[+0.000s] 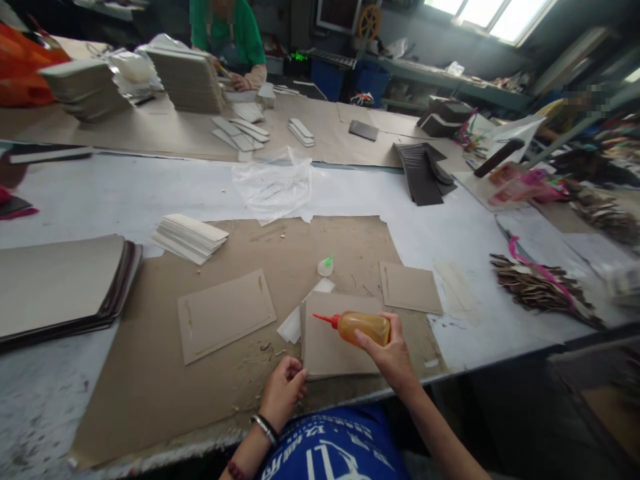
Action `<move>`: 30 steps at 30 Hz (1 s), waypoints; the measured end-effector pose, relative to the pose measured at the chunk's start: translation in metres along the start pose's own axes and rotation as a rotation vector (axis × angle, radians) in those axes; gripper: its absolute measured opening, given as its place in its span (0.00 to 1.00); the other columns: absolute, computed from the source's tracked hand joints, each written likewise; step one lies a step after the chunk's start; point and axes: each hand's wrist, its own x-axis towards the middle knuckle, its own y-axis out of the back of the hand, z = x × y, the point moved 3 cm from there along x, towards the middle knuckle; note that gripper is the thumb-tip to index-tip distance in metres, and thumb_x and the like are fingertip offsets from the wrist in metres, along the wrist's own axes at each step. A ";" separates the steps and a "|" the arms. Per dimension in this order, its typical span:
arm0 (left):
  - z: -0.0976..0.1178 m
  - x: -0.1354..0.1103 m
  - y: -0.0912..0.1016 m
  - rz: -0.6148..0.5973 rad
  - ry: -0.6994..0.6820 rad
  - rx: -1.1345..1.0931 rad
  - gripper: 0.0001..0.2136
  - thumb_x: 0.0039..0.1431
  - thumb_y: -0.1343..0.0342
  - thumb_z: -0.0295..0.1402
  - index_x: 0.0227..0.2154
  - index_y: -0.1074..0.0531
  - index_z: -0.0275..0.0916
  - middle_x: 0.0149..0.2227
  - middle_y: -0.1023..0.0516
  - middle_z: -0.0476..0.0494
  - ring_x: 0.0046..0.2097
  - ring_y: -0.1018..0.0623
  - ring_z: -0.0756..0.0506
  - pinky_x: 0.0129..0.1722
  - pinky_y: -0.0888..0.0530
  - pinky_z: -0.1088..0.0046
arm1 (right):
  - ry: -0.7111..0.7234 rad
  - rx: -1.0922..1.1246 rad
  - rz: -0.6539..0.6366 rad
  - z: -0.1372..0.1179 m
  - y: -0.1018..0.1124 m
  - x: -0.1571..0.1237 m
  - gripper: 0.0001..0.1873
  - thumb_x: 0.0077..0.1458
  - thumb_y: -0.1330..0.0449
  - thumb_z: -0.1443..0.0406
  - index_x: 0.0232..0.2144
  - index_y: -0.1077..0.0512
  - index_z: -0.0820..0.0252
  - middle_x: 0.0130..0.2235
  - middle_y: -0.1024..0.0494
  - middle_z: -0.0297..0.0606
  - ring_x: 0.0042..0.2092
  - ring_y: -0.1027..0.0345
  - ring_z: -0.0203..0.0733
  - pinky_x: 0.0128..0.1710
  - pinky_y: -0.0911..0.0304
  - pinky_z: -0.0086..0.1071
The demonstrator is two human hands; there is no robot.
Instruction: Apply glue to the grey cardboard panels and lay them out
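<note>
In the lower middle of the frame, the right hand holds a glue bottle on its side, just above a grey card that lies on a brown paper sheet. The red nozzle points to the left of the frame, over the upper left part of the card, and does not seem to touch it.

The step in hand appears to be putting glue on this card. To do it well, the nozzle probably should come down close to the surface and follow the edge in one thin line, with a soft and even squeeze, so that no glue runs onto the brown paper. The card should stay flat and not slide.

The fingers of the right hand are closed around the thick end of the bottle, the thumb under it, in a firm grip. The left hand, below and to the left, has its fingers curled almost shut, with the tips at the lower left corner of the card. It is not possible to tell if they pinch the edge or only press on it.

A white paper slip lies just beside the card, and a small cap stands above it.
</note>
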 end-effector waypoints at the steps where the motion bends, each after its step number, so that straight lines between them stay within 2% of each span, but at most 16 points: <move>1: 0.000 0.000 0.000 -0.009 0.009 -0.015 0.14 0.34 0.43 0.42 0.22 0.39 0.40 0.17 0.33 0.55 0.18 0.31 0.50 0.17 0.36 0.75 | -0.041 0.057 -0.009 0.001 0.004 -0.006 0.29 0.36 0.35 0.54 0.39 0.41 0.55 0.32 0.30 0.33 0.34 0.33 0.42 0.35 0.36 0.35; 6: 0.001 0.001 0.002 -0.042 0.052 -0.032 0.17 0.32 0.40 0.43 0.21 0.37 0.38 0.17 0.31 0.54 0.19 0.30 0.50 0.18 0.35 0.75 | -0.249 0.395 -0.102 0.020 0.020 -0.030 0.26 0.38 0.35 0.55 0.37 0.41 0.56 0.33 0.26 0.34 0.36 0.32 0.43 0.37 0.36 0.37; 9: 0.001 0.002 0.002 -0.051 0.070 -0.021 0.16 0.32 0.39 0.42 0.21 0.37 0.38 0.17 0.32 0.54 0.19 0.30 0.51 0.18 0.35 0.76 | -0.278 0.408 -0.073 0.030 0.027 -0.033 0.27 0.38 0.34 0.55 0.37 0.41 0.56 0.33 0.26 0.34 0.36 0.32 0.44 0.38 0.36 0.37; 13: 0.002 0.002 0.001 -0.060 0.062 -0.020 0.15 0.33 0.39 0.40 0.20 0.37 0.38 0.17 0.33 0.55 0.19 0.30 0.52 0.18 0.36 0.78 | -0.221 0.268 -0.022 0.029 0.026 -0.024 0.29 0.37 0.35 0.54 0.39 0.42 0.56 0.32 0.28 0.33 0.35 0.32 0.43 0.36 0.36 0.36; 19: 0.002 0.001 -0.001 -0.043 0.051 -0.026 0.14 0.34 0.41 0.40 0.21 0.37 0.38 0.16 0.33 0.55 0.19 0.31 0.52 0.17 0.36 0.78 | -0.088 0.045 0.007 0.017 0.008 -0.003 0.31 0.35 0.35 0.52 0.40 0.42 0.55 0.34 0.30 0.34 0.35 0.33 0.43 0.36 0.36 0.37; 30: -0.008 0.007 -0.002 -0.030 0.045 -0.063 0.12 0.34 0.43 0.39 0.21 0.38 0.39 0.15 0.35 0.56 0.17 0.33 0.52 0.16 0.38 0.78 | 0.041 -0.089 -0.047 0.016 -0.011 0.020 0.32 0.37 0.36 0.51 0.41 0.43 0.55 0.35 0.31 0.35 0.36 0.33 0.43 0.37 0.36 0.36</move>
